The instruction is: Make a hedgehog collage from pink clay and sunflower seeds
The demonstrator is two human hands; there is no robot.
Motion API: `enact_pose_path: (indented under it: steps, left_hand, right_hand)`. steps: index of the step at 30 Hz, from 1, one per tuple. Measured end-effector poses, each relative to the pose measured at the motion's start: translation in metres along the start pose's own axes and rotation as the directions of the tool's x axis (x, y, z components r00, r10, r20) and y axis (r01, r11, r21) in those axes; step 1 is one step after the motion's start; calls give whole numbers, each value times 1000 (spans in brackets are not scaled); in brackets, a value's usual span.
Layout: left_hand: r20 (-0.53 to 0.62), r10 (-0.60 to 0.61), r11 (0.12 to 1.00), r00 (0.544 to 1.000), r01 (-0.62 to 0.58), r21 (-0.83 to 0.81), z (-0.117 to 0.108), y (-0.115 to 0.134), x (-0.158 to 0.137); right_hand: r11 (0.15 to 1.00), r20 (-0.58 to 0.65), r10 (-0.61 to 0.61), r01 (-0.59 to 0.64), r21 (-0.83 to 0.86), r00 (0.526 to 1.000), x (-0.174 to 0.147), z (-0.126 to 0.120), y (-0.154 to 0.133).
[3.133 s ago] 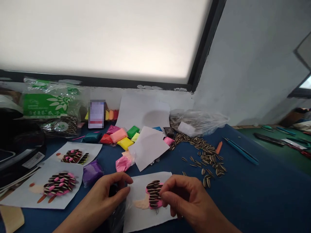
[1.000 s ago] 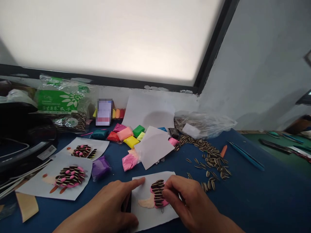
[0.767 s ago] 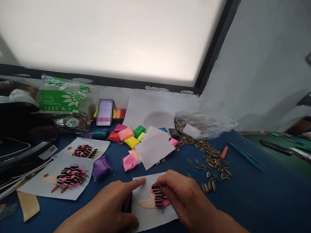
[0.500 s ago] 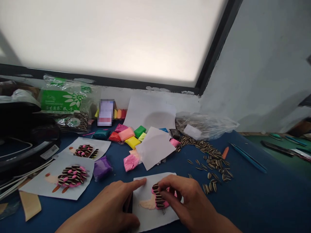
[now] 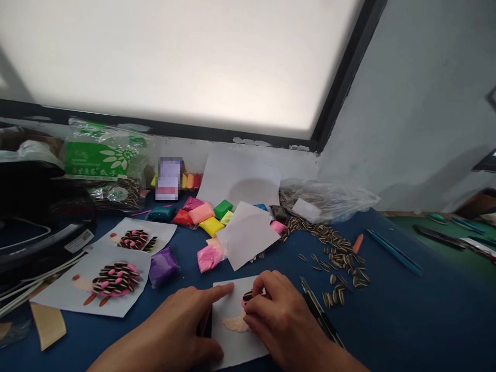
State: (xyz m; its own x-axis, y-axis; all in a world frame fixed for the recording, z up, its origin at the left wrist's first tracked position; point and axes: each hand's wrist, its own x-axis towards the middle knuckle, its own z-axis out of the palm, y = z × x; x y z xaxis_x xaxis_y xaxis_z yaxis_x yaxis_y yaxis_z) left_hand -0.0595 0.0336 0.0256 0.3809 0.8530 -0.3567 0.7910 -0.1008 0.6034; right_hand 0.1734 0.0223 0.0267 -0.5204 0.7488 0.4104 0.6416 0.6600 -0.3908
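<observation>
My left hand rests on the left side of a white paper card, index finger stretched along its top and thumb apart near the lower edge. On the card lies a hedgehog shape with a flat beige clay snout and a pink clay body set with striped sunflower seeds. My right hand is closed in a pinch over that body and covers most of it. Whatever is between its fingertips is hidden. Just right of this hand lies a dark craft knife, partly covered by the wrist.
Loose sunflower seeds spread right of centre, near an orange stick and blue tweezers. Wrapped clay packets and a purple one lie behind. At left are two cards with hedgehogs and a green-labelled seed bag.
My right hand has shifted slightly left and down across the clay body, hiding more seeds and uncovering the craft knife beside it. My left hand stays put.
</observation>
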Motion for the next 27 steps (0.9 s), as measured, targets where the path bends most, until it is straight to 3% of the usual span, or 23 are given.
enact_pose_path:
  steps: [16,27]
  left_hand:
    - [-3,4,1000,1000,-4,-16,-1,0,1]
    - [-6,8,1000,1000,-8,-17,0,0,1]
  right_hand:
    - [966,-18,-145,138,-218,989,2,15,2]
    - [1000,27,-4,4,-18,1000,3,-2,0]
